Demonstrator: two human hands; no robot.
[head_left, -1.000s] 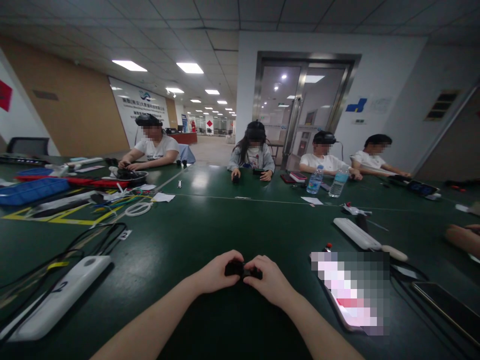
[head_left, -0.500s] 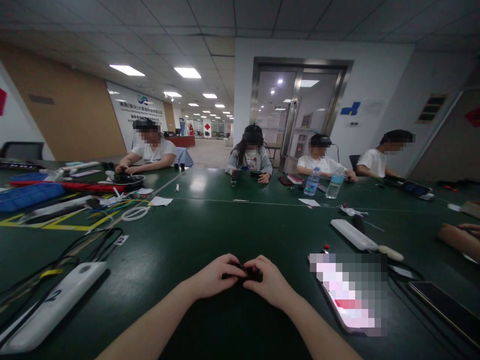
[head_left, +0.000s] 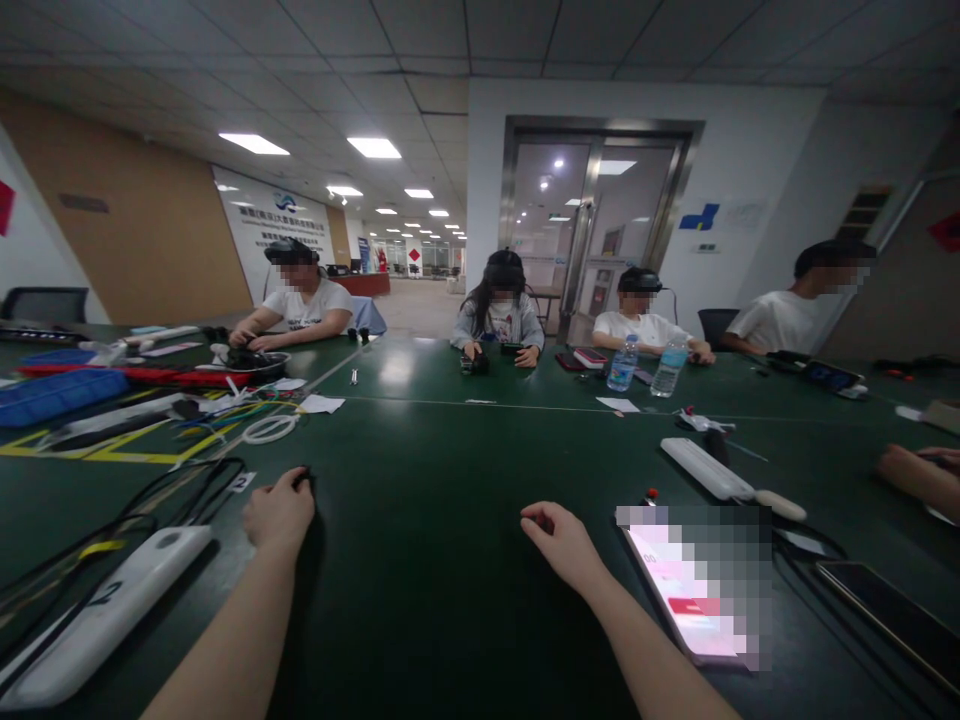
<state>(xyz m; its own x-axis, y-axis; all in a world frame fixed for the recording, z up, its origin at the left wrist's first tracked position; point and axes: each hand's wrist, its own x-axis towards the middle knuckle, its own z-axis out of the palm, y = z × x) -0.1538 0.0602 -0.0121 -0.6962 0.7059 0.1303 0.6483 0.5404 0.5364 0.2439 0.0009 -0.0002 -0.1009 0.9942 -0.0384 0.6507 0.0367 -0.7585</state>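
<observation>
My left hand (head_left: 279, 510) is on the left side of the green table, closed around a small black object (head_left: 304, 480). Only the object's dark edge shows past the fingers, so its kind is hidden. To the right, my right hand (head_left: 566, 548) hovers low over the table with its fingers curled together. Whatever those fingers may hold is hidden. Beside my right hand lies a phone (head_left: 667, 590) with a lit, partly blurred screen. Near my left hand are black cables with a white tag (head_left: 242, 482) marked 2.
A white power strip (head_left: 112, 610) lies at left, beyond it a blue tray (head_left: 64, 396) and a coiled white cable (head_left: 270, 430). Two water bottles (head_left: 669, 368) stand ahead. At right are another white strip (head_left: 705, 468) and a dark phone (head_left: 892, 615). Several people sit around the table.
My hands have come apart from the black object they both held at the centre. The left moved far left with a small black object; the right moved slightly right.
</observation>
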